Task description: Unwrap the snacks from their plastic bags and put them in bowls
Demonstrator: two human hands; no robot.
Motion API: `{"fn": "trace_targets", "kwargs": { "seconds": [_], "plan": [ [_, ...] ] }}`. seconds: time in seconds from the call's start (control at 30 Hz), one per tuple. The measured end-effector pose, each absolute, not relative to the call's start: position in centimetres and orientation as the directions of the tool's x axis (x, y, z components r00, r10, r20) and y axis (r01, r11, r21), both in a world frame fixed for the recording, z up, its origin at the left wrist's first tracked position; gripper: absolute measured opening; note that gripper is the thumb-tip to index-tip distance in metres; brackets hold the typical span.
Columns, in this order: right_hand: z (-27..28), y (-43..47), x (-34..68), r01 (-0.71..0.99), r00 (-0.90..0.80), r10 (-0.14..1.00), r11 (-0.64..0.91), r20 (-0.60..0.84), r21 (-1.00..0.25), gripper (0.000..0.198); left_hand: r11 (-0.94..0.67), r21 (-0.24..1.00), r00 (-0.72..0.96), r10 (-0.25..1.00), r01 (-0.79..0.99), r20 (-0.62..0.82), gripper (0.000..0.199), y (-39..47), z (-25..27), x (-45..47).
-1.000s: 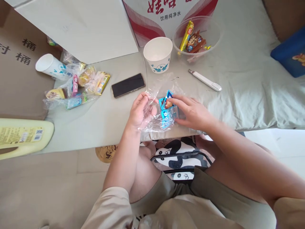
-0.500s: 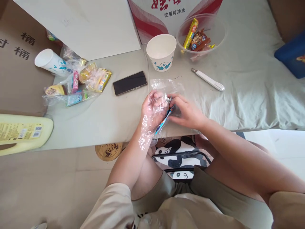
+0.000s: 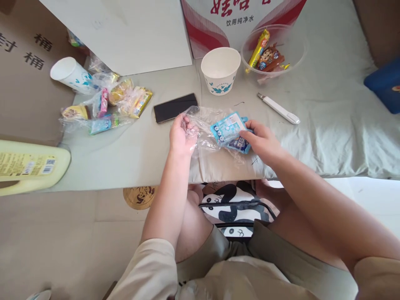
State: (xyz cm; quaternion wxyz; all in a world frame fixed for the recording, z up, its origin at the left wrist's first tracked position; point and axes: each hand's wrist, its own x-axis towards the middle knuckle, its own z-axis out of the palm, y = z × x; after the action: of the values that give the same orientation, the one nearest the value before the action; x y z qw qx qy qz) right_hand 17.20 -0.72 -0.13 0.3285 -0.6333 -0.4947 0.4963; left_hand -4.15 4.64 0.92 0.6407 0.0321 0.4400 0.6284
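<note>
My right hand (image 3: 264, 141) pinches a few flat blue candy packets (image 3: 229, 127) between thumb and fingers. One packet is light blue with a white label, and a darker blue one lies beneath it. My left hand (image 3: 183, 135) is closed on a crumpled clear plastic bag (image 3: 203, 139), which stretches toward the packets. Whether the packets are partly inside the bag, I cannot tell. Just behind my left hand lies a black phone (image 3: 175, 108). A white paper bowl (image 3: 221, 71) with blue leaves stands behind the bag.
A clear plastic bowl (image 3: 295, 56) holds several wrapped snacks. A white utility knife (image 3: 278, 109) lies to the right. At left are a tipped paper cup (image 3: 70, 75), bagged snacks (image 3: 120, 98) and a yellow jug (image 3: 34, 164). Boxes (image 3: 125, 31) line the back.
My hands have moved apart, left hand leftward, right hand rightward. The blue packets, seen edge-on before, now show their faces in my right hand. The view has shifted slightly.
</note>
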Motion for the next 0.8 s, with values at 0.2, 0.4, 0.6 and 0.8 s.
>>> {"fn": "trace_targets", "kwargs": {
  "seconds": [0.2, 0.4, 0.6, 0.8],
  "plan": [
    [0.3, -0.5, 16.1, 0.4, 0.068, 0.971, -0.235, -0.227, -0.886, 0.013, 0.208, 0.674, -0.149, 0.89, -0.709, -0.431, 0.023, 4.2, 0.5, -3.4],
    [-0.1, -0.3, 16.7, 0.083, 0.104, 0.949, -0.307, -0.298, -0.948, 0.018, 0.116, 0.703, -0.224, 0.901, -0.702, -0.372, 0.022, 4.3, 1.5, -3.8],
    [0.2, 0.0, 18.3, -0.243, 0.107, 0.941, -0.289, -0.322, -0.926, 0.03, 0.058, 0.668, -0.29, 0.87, -0.742, -0.399, 0.034, 4.4, 3.0, -6.5],
    [0.6, 0.5, 19.8, -0.254, 0.226, 0.932, -0.224, -0.283, -0.941, 0.032, 0.044, 0.588, -0.251, 0.877, -0.808, -0.41, 0.031, 4.5, 2.9, -7.4]
  ]
}}
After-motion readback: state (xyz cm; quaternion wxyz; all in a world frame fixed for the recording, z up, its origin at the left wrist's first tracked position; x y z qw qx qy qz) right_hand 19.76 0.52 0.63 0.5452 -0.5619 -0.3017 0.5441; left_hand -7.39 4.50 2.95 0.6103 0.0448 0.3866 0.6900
